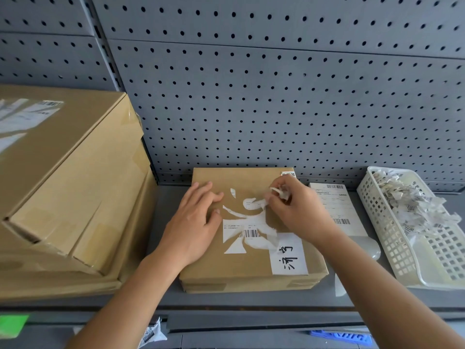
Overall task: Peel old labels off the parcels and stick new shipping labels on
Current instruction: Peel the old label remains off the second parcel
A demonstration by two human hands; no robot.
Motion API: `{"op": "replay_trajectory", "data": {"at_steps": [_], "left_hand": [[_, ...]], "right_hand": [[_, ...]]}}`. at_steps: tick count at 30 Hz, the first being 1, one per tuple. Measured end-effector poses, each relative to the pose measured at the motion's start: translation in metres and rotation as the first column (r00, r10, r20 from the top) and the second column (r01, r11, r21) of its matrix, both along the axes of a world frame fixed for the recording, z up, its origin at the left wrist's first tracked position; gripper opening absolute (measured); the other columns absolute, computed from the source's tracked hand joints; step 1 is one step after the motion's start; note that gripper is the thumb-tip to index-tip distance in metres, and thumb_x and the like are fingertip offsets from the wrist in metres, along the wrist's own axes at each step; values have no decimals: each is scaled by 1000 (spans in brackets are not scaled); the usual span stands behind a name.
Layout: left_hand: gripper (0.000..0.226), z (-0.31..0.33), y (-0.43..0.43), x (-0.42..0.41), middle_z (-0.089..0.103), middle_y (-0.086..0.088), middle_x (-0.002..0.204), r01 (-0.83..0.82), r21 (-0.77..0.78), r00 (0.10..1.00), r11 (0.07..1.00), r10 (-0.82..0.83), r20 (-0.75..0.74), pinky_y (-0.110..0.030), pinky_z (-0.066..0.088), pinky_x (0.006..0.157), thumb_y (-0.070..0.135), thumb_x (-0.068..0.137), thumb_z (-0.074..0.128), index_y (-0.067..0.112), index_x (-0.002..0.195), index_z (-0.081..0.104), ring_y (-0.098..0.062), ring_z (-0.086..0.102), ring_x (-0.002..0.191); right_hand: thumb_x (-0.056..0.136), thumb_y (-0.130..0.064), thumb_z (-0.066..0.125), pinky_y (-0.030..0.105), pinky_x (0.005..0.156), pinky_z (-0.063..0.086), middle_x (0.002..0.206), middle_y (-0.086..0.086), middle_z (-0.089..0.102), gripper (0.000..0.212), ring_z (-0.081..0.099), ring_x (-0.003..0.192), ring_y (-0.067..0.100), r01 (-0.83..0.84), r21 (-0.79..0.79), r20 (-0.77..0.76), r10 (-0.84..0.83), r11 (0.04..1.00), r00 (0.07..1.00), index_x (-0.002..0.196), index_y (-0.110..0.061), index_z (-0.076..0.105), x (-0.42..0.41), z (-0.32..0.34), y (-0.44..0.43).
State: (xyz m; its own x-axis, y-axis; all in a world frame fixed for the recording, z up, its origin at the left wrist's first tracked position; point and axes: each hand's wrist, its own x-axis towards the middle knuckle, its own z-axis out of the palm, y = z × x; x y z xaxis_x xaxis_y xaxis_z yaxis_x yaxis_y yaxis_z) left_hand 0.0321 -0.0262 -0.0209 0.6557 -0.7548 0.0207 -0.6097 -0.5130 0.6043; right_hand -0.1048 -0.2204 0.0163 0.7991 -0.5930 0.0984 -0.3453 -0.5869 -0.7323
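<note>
A flat brown parcel [208, 268] lies on the grey shelf in front of me. Its old white label [247, 230] is half torn, with ragged patches and a barcode still stuck on the top face. My left hand [196, 222] lies flat on the parcel's left part, fingers straight, pressing it down. My right hand [294, 210] pinches a loose torn strip of the label [279, 192] near the parcel's far right, with crumpled scraps held in its fingers. A white sticker with handwritten characters [289, 255] sits at the near right corner. A fresh shipping label sheet [334, 205] lies right of the parcel.
A stack of large cardboard boxes [68, 187] fills the left of the shelf. A white plastic basket [402, 248] with torn label scraps stands at the right. A grey pegboard [276, 96] rises behind. Paper scraps lie below the shelf's front edge [226, 306].
</note>
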Motion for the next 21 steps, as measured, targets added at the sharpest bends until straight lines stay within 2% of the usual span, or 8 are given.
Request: {"op": "replay_trajectory", "data": {"at_steps": [2,4,6,8,11,14,18,21], "left_hand": [[37,0,0,0,15,28,161,-1,-2,1000,1000,1,0,-37,24,117,37,106,39,41,143,43,9,-8,149],[37,0,0,0,15,28,161,-2,-3,1000,1000,2,-1,-37,24,118,36,106,39,40,142,44,9,-8,149],[37,0,-1,0,15,28,161,-2,-2,1000,1000,2,-3,-38,24,119,36,106,39,40,143,44,9,-8,149],[37,0,0,0,15,28,161,-4,0,1000,1000,4,-5,-40,24,119,36,106,38,40,143,43,9,-8,149],[37,1,0,0,15,28,161,-7,1,1000,1000,7,-8,-41,25,119,36,106,38,40,143,43,9,-8,149],[37,1,0,-1,15,28,162,-4,2,1000,1000,4,-6,-42,25,119,37,107,38,41,143,43,9,-8,149],[37,0,0,0,14,28,162,-4,1,1000,1000,4,-5,-42,25,120,37,106,38,41,143,43,8,-8,149],[38,0,0,0,14,29,162,-2,5,1000,1000,2,-3,-42,24,120,37,106,38,41,144,42,8,-8,149]], "right_hand": [[87,-26,75,10,55,42,79,-9,62,21,59,58,4,-75,-34,-9,75,997,997,99,-18,59,1,-2,7],[86,-23,76,12,64,41,88,-11,56,20,54,67,5,-116,-199,-46,109,973,993,99,-15,63,4,-10,8],[88,-17,72,27,73,47,91,-9,53,10,54,76,15,-115,-297,-53,104,948,993,95,-12,66,7,-18,5],[91,-14,67,35,73,50,89,-8,53,3,57,82,25,-117,-308,-68,100,944,993,94,-13,66,7,-19,3],[95,-7,58,16,59,44,74,-8,58,7,57,67,16,-61,-235,-26,57,970,998,93,-13,62,5,-16,0],[96,-5,49,14,54,41,69,0,65,19,59,64,10,55,-72,15,-54,996,998,91,-20,60,4,-10,-8],[100,-18,50,10,54,41,74,-5,69,10,63,75,9,65,23,-18,-65,998,998,95,-24,57,2,-8,-11],[102,-22,48,13,52,40,75,-4,70,11,62,78,11,62,80,-23,-61,995,998,97,-28,55,1,-7,-10]]}}
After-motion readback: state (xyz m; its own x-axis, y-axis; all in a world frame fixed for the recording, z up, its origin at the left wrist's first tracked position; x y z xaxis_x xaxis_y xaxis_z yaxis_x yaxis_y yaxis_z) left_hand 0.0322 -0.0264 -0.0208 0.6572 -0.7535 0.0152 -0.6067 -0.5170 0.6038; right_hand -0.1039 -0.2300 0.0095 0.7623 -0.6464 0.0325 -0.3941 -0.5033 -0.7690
